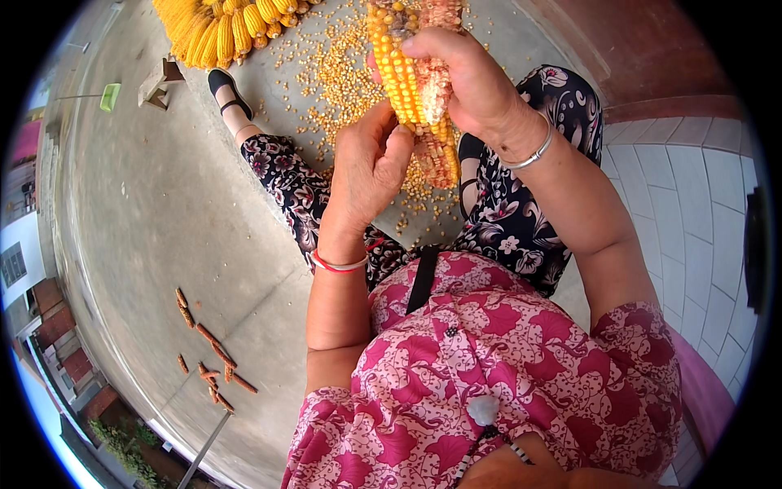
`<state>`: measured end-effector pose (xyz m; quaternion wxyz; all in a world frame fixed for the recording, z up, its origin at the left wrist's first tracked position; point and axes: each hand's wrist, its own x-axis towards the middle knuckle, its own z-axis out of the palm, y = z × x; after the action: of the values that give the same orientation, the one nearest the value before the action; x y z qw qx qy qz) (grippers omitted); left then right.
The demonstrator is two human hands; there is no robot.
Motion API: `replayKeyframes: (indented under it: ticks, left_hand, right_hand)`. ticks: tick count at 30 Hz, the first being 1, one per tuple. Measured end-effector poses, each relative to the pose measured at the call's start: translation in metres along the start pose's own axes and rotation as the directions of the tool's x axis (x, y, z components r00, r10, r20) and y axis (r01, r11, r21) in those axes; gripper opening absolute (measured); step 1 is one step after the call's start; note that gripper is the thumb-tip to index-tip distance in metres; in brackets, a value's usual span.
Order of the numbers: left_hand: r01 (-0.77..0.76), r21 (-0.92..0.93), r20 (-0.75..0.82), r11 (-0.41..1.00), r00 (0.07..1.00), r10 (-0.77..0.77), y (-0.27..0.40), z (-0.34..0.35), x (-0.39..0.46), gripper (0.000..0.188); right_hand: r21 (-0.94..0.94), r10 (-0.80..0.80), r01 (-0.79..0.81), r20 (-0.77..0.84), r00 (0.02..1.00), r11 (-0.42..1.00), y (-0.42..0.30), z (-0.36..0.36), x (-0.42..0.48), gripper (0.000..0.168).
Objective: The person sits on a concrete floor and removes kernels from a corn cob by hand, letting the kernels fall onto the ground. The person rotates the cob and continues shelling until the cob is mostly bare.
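My right hand is closed around a partly shelled ear of yellow corn, with a reddish, mostly bare cob pressed beside it. The thumb and fingers of my left hand touch the ear's lower end, where rows of kernels meet bared cob; whether they grip it cannot be told. Just below the hands, another partly shelled ear shows. Loose kernels lie scattered over the concrete floor between my feet.
A heap of unshelled yellow ears lies at the top left, near a small wooden stool. Several bare cobs are on the floor at lower left. A tiled wall stands at the right.
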<state>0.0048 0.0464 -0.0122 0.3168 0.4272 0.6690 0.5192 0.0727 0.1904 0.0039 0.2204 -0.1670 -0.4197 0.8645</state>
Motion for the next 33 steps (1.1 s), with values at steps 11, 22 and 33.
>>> replayKeyframes:
  ticks: [11,22,33]
  left_hand:
    - [0.111,-0.546,0.058,0.830,0.994,-0.095,-0.020,0.002,0.002,0.029]
    - [0.156,-0.663,0.161,0.732,0.985,-0.064,-0.014,0.003,0.005,0.042]
    - [0.160,-0.573,0.112,0.803,0.987,-0.117,-0.007,-0.001,0.002,0.037]
  right_hand:
    - [0.136,0.112,-0.127,0.115,0.987,0.982,-0.010,-0.004,0.000,0.030]
    - [0.110,0.172,-0.186,0.125,0.977,0.976,-0.007,-0.007,-0.004,0.041]
    - [0.131,0.110,-0.128,0.138,0.984,0.983,-0.003,0.004,-0.001,0.023]
